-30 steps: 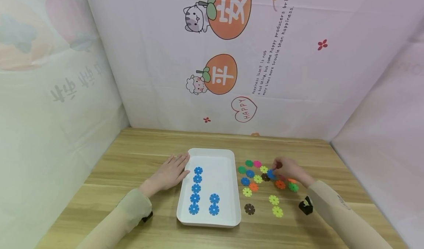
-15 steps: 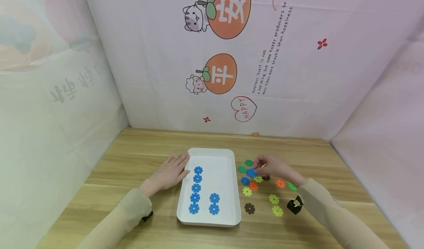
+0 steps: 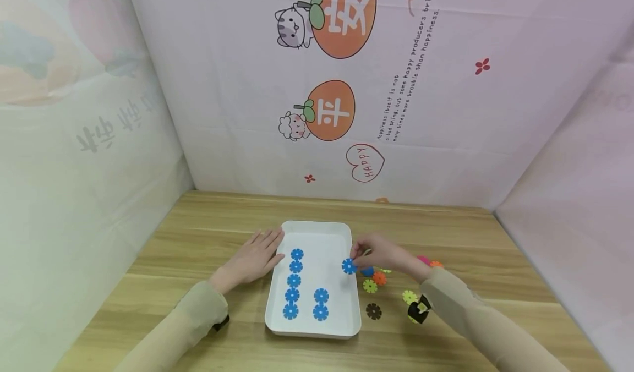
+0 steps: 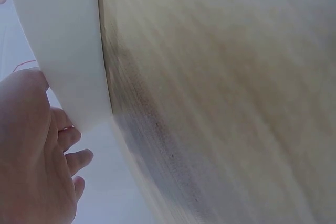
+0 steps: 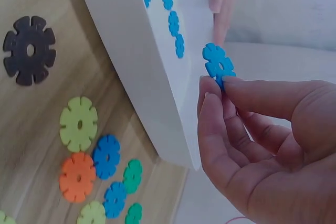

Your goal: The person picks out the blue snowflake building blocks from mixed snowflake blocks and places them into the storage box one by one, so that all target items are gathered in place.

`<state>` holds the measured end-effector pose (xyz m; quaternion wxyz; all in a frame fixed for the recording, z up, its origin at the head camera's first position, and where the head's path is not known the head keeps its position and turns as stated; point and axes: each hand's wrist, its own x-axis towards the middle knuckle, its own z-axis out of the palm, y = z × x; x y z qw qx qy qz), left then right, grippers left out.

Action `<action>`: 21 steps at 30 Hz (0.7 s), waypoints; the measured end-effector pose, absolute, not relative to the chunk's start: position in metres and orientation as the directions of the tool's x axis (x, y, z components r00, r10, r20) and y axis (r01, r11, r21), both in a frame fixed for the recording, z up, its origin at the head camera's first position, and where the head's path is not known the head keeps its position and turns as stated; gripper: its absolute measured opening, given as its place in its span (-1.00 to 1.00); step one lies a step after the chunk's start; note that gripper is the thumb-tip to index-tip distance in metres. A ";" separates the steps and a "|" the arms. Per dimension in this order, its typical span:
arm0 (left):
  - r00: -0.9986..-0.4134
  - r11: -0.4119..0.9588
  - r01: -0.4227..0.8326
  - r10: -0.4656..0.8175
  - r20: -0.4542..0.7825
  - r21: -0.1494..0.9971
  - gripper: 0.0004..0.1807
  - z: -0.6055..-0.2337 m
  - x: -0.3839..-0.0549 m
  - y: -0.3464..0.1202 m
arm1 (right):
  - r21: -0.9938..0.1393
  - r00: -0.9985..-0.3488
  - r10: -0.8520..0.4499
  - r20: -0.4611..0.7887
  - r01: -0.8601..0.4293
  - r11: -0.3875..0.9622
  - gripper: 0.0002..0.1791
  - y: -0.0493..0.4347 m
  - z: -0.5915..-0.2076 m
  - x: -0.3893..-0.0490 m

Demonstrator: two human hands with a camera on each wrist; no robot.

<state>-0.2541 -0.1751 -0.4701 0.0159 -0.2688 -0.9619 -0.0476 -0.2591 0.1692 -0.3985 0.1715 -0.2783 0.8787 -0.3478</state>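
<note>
A white tray (image 3: 322,245) stands on the wooden table, with several blue snowflake discs (image 3: 294,280) in a column on its left side. A shorter column of two blue discs (image 3: 321,304) lies to the right of it. My right hand (image 3: 381,252) pinches another blue snowflake disc (image 5: 218,64) between thumb and fingertips, over the tray's right rim. On the left rim, near the far corner, rests my left hand (image 3: 255,256) with its fingers extended. The left wrist view shows this hand's fingers (image 4: 68,137) at the tray wall.
Right of the tray lie loose discs: brown (image 5: 30,51), yellow-green (image 5: 79,124), orange (image 5: 77,177), blue (image 5: 106,157) and green (image 5: 133,176). My right forearm hides some of them in the head view. A printed cloth wall (image 3: 247,141) closes off the table's back.
My right hand has moved left from among the loose discs to the tray's right rim, bringing a blue snowflake disc along. My left hand has stayed on the left rim.
</note>
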 end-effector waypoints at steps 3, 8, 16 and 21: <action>-0.854 0.849 0.521 0.517 0.060 0.085 -0.29 -0.469 -0.254 -0.175 | -0.732 -0.766 -0.632 -0.117 -0.364 0.576 -0.93 0.160 -0.403 -0.259; -0.856 0.853 0.517 0.514 0.057 0.074 -0.29 -0.469 -0.253 -0.175 | -0.735 -0.750 -0.645 -0.149 -0.352 0.579 -0.94 0.145 -0.411 -0.259; -0.860 0.857 0.511 0.508 0.048 0.066 -0.28 -0.471 -0.254 -0.174 | -0.671 -0.753 -0.633 -0.180 -0.377 0.639 -0.94 0.122 -0.422 -0.259; -0.862 0.858 0.507 0.505 0.050 0.075 -0.29 -0.472 -0.254 -0.174 | -0.670 -0.749 -0.642 -0.162 -0.394 0.629 -0.93 0.116 -0.431 -0.259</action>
